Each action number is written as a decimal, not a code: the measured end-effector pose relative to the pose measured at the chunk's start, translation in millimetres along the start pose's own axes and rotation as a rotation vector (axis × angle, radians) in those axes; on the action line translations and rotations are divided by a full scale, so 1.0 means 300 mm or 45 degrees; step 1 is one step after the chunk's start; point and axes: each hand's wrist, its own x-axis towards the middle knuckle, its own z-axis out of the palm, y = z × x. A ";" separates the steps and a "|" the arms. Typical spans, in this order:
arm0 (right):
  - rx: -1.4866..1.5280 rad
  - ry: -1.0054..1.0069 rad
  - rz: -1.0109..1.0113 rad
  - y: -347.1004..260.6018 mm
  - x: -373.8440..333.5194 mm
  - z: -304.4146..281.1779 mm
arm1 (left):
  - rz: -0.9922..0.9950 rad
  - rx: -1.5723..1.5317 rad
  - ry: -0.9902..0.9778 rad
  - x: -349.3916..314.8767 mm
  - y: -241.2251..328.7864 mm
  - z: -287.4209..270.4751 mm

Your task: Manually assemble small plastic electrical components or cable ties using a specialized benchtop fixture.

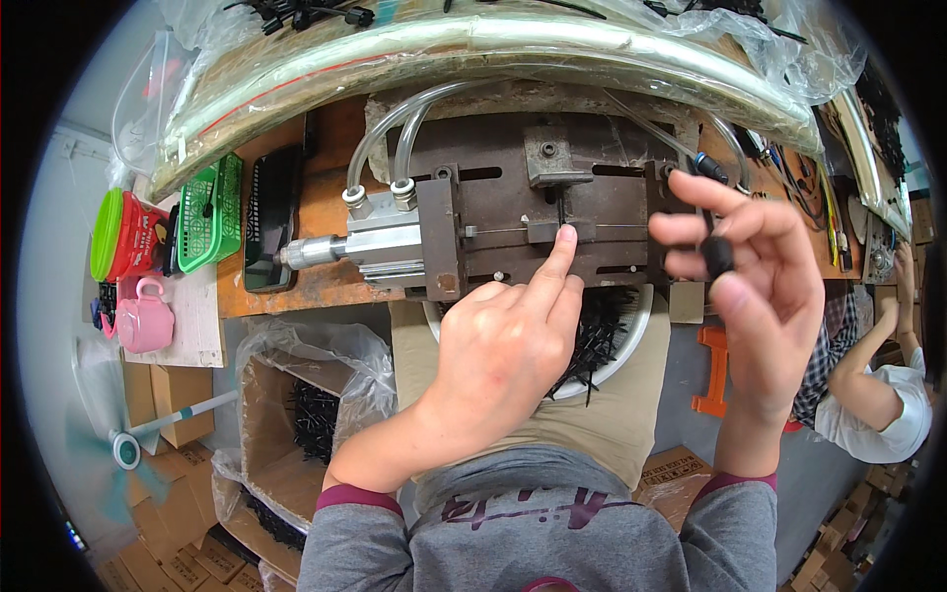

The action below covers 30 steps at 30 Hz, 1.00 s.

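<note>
My left hand [513,345] reaches over the front of a dark metal fixture [602,168] with its index finger stretched out. That fingertip rests at the lower end of a thin black rod-like piece [561,205], beside a small metal block [542,232] in the middle of the fixture. The thumb of this hand is hidden. To the right, my right hand [764,266] is raised with its fingers spread around a black round knob [718,255]. The thumb lies close against the knob's lower side; whether it presses on it cannot be told.
A silver pneumatic cylinder [387,247] with clear hoses [380,133] joins the fixture's left side. On my lap stands a white basin [631,345] of black thin parts. Left are a phone [271,222], a green basket [212,212] and a lined carton [266,414]. Another person [883,395] is at right.
</note>
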 end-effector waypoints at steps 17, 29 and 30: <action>-1.300 -0.326 -0.514 0.166 -0.091 0.162 | 0.249 0.467 0.274 0.608 -0.381 -0.189; -0.958 -0.298 -0.454 0.054 0.127 0.062 | 0.033 -0.279 0.426 0.347 -0.223 -0.303; -0.899 -0.202 -0.515 0.024 0.215 0.051 | -0.047 -0.372 0.384 0.304 -0.199 -0.309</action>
